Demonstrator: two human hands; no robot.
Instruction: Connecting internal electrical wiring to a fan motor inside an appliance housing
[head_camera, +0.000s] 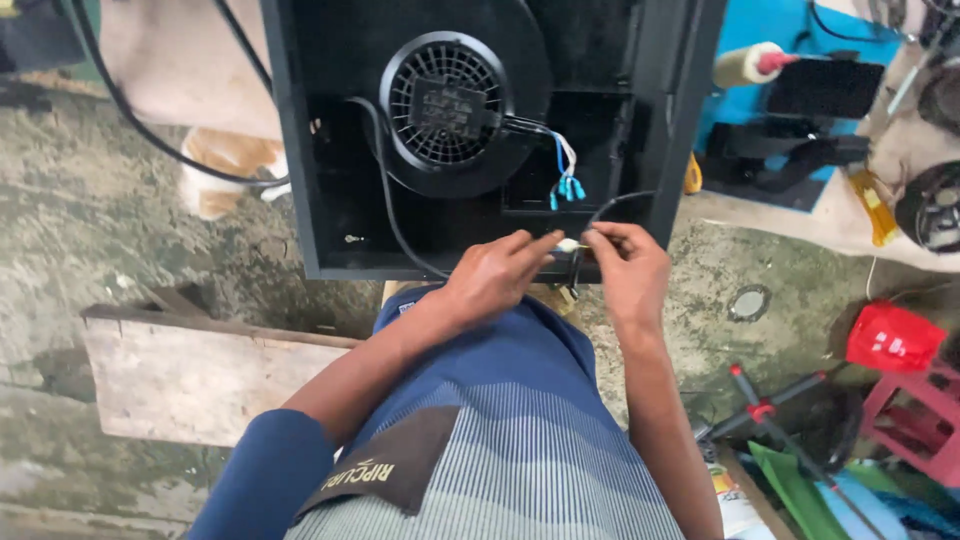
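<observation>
A black metal housing (300, 140) stands open in front of me, with a round black blower fan (446, 105) inside it. Blue and white wires with blue connectors (567, 180) hang from the fan's right side. My left hand (495, 275) and my right hand (628, 265) meet at the housing's lower edge. Together they pinch a small white connector (568, 245) on the end of a thin black cable (612, 203). A second black cable (385, 200) curves down from the fan toward my left wrist.
A worn wooden board (190, 375) lies on the concrete floor at left. A red packet (893, 338) and a red stool (915, 415) sit at right. Red-handled pliers (765, 405) lie near my right forearm. Tools rest on a blue surface (750, 30) at top right.
</observation>
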